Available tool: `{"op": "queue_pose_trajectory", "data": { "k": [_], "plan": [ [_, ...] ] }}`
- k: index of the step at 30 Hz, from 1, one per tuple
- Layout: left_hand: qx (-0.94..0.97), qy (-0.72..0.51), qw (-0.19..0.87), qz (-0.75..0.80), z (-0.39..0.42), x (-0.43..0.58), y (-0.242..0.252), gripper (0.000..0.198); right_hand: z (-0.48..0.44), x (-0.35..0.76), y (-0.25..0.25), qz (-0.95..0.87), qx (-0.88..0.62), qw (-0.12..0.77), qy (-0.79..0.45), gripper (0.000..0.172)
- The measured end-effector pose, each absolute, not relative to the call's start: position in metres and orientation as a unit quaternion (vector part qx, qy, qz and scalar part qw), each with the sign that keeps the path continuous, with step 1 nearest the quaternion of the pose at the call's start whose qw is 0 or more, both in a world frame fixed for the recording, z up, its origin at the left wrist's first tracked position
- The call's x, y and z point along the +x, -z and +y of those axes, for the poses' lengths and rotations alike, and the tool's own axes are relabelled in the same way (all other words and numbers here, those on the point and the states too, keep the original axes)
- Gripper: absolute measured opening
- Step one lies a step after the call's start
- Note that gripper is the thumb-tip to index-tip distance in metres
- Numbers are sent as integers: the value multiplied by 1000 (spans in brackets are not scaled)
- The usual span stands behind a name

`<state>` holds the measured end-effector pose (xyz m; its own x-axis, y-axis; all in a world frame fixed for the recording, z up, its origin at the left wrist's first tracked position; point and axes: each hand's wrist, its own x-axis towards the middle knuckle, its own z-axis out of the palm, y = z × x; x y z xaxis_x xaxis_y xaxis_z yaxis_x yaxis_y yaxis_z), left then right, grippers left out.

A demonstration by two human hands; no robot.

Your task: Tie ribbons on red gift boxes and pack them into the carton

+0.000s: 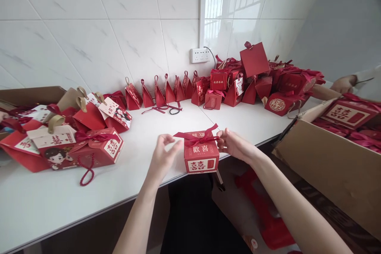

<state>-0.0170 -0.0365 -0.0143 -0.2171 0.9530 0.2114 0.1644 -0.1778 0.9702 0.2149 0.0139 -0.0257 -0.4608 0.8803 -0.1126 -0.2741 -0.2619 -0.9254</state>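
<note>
A red gift box [200,154] with gold and white Chinese lettering sits at the table's front edge, directly before me. Across its top lies a dark red ribbon [201,139] tied in a bow. My left hand [165,154] is beside the box's left side, fingers curled and thumb apart, close to the ribbon's left end. On the other side, my right hand [235,145] has its fingers bent together at the ribbon's right end. The fingertips there partly hide the ribbon.
Several red gift boxes [98,147] are grouped at left, beside a cardboard box [38,93]. Pointed red boxes [159,94] line the wall; more are piled [256,63] at back right. A large carton [327,158] stands right, near another person's hand [343,84]. A black loop [175,110] lies mid-table.
</note>
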Motion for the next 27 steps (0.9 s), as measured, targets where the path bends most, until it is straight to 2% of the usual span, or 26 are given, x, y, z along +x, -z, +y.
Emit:
{"op": "queue_pose_trajectory", "data": {
  "k": [3,5,7,10,14,22,27],
  "plan": [
    [616,-556,158,535,-34,-18,-3,17,28,218,22,-492,-424,401,-646,50],
    [720,-475,130,490,-30,-11,-14,12,36,214,19,-533,-452,391,-599,47],
    [786,-393,155,451,-25,-3,-20,15,42,208,14,-569,-442,382,-579,40],
    [817,-331,185,435,-18,5,-20,12,50,200,6,-582,-423,389,-575,32],
    [814,-320,222,431,-14,6,-13,15,62,196,3,-582,-412,390,-582,35],
    [816,-274,255,439,-11,3,-7,29,67,191,23,-573,-424,316,-626,34],
    [802,-275,282,449,-8,4,-7,28,50,203,33,-535,-484,388,-573,44]
  ]
}}
